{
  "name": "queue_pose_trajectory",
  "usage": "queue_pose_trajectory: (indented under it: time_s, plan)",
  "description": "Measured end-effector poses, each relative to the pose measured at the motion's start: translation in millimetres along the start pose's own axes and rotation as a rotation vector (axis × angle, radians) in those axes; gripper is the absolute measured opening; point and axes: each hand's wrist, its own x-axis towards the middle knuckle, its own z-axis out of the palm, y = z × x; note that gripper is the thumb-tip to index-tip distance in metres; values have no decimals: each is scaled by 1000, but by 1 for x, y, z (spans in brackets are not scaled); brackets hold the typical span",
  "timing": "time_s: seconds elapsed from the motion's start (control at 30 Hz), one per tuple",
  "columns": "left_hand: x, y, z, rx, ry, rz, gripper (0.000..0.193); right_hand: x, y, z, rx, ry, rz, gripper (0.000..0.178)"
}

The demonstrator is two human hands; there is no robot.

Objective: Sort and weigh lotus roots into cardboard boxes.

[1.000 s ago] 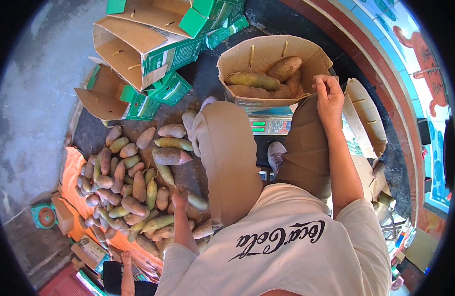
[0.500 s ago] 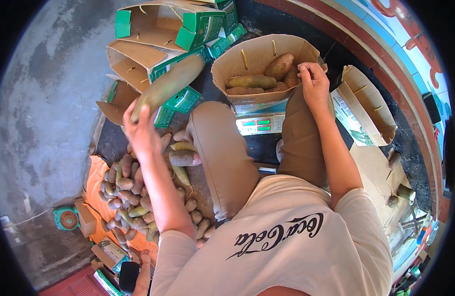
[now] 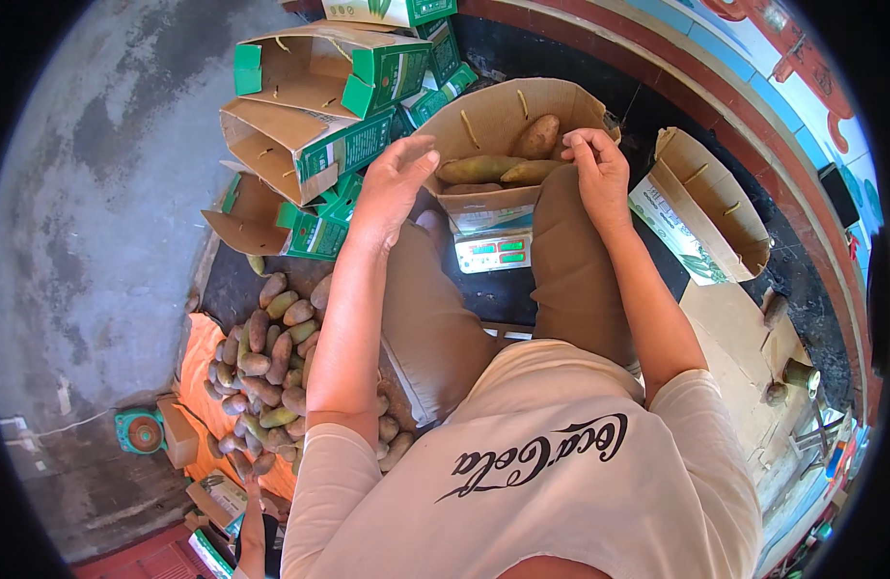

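Note:
My left hand (image 3: 397, 183) is empty, its fingers stretched apart, over the left rim of a cardboard box (image 3: 498, 101). Inside that box lie several thick root vegetables, among them a brown one (image 3: 538, 137) against the back wall and a green-brown one (image 3: 477, 171) near the front. At the box's right side is my right hand (image 3: 599, 174), fingers curled together; whether they grip its edge is hidden. Beneath the box stands a digital scale (image 3: 494, 253) with lit green displays, between my knees.
Left of me, a heap of root vegetables (image 3: 261, 386) spreads over an orange sheet (image 3: 196, 359). Green-and-brown cartons (image 3: 300, 72) are piled at the far left. Another open carton (image 3: 705, 207) stands to the right. Someone else's arm (image 3: 254, 521) shows at the lower left.
The long green-brown root vegetable my left hand carried is released; another green-brown one now shows in the box. That hand has moved right to the box. My right hand stays by its side.

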Motion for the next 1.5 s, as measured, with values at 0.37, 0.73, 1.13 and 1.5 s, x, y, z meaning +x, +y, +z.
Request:
queue_pose_trajectory:
  time_s: [0.37,0.73,1.13,1.5]
  plan:
    - [35,-43,5,447,-145,132,41,8,25,-33,8,35,138,12]
    - [46,-23,40,736,-274,158,41,75,67,-5,-578,-106,-241,13]
    - [71,-72,103,1160,-428,86,39,149,151,45,-1298,-444,-165,23]
    - [69,-101,110,1341,-475,443,8,129,140,25,-1215,-481,-245,16]
